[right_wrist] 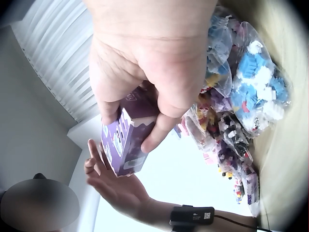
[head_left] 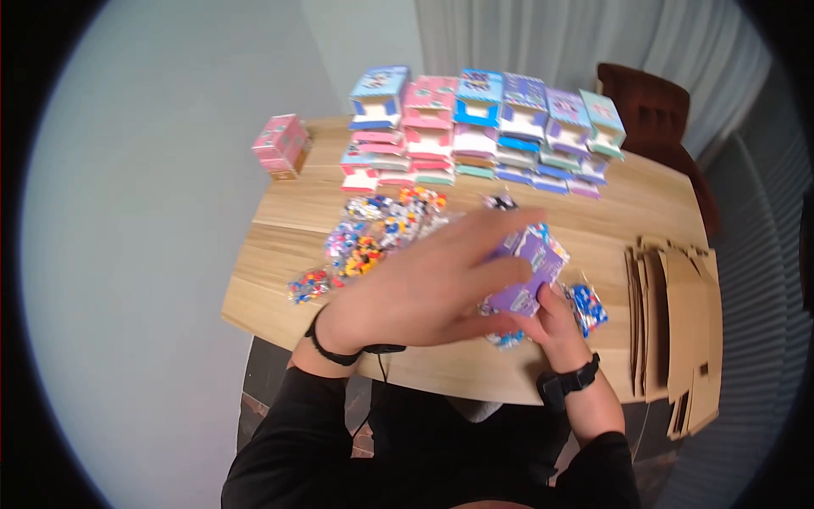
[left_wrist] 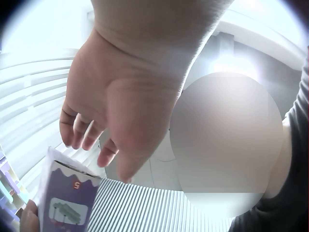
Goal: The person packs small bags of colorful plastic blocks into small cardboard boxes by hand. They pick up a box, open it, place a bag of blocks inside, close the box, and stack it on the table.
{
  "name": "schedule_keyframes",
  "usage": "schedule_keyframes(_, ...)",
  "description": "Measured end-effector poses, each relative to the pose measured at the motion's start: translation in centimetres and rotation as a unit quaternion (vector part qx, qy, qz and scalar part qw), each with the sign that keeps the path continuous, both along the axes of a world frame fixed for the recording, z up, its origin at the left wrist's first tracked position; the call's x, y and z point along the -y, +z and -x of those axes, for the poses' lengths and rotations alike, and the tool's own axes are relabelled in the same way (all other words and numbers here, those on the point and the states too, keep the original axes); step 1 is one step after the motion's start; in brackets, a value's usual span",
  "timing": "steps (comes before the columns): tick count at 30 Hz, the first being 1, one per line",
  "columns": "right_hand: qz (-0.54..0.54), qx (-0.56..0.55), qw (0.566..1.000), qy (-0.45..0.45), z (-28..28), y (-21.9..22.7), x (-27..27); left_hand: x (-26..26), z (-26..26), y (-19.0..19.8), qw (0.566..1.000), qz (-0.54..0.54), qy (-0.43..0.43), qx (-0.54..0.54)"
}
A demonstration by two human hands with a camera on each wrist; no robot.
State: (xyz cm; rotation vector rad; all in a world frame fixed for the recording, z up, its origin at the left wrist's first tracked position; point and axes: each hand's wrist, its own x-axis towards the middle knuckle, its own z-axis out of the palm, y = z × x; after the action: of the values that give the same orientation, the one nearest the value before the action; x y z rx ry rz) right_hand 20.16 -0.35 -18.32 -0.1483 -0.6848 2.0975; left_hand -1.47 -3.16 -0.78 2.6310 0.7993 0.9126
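My right hand (head_left: 561, 329) grips a small purple cardboard box (head_left: 536, 273), its thumb along one side and its fingers on the other. The left hand (head_left: 424, 284) is held over the box in the head view, fingers loosely spread and holding nothing. A gap shows between those fingers and the box's top edge in the left wrist view. Clear bags of colourful toy building bricks (head_left: 365, 254) lie on the table left of the hands. A bag of blue and white bricks (right_wrist: 258, 82) lies beneath the right hand, and another bag of blue bricks (head_left: 587, 307) sits to its right.
Stacked pastel boxes with open ends (head_left: 521, 106) stand along the back of the wooden table (head_left: 280, 237). One pink box (head_left: 281, 146) stands at the back left corner. Folded brown cardboard (head_left: 691, 322) leans at the right edge, and a brown chair (head_left: 649, 110) is behind.
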Motion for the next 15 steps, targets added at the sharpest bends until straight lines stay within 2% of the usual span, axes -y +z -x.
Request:
schedule_keyframes(1,-0.010,0.016,1.000,0.002,0.3,0.4,-0.1,0.1,0.0,0.2,1.000,0.002,-0.019,-0.006)
schedule_keyframes(3,-0.031,0.051,0.998,0.001,0.3,1.3,0.2,0.5,0.1,0.4,0.997,0.001,0.024,-0.075)
schedule_keyframes(5,-0.025,0.061,0.998,0.021,-0.4,0.4,0.2,0.5,0.3,-0.2,0.990,0.003,0.067,-0.122)
schedule_keyframes(9,-0.038,0.028,0.998,0.049,-0.6,0.1,-0.1,1.7,0.3,0.4,0.989,0.037,0.086,-0.113)
schedule_keyframes(12,-0.047,-0.019,0.995,0.082,-0.1,0.9,0.7,2.9,1.3,1.3,0.991,0.059,0.069,-0.103)
schedule_keyframes(14,-0.065,-0.037,0.993,0.094,0.8,2.2,1.4,3.1,2.9,1.3,0.995,0.071,0.050,-0.057)
schedule_keyframes(15,-0.086,-0.039,0.986,0.135,0.7,2.1,1.2,3.2,4.0,0.9,0.995,0.080,0.041,-0.034)
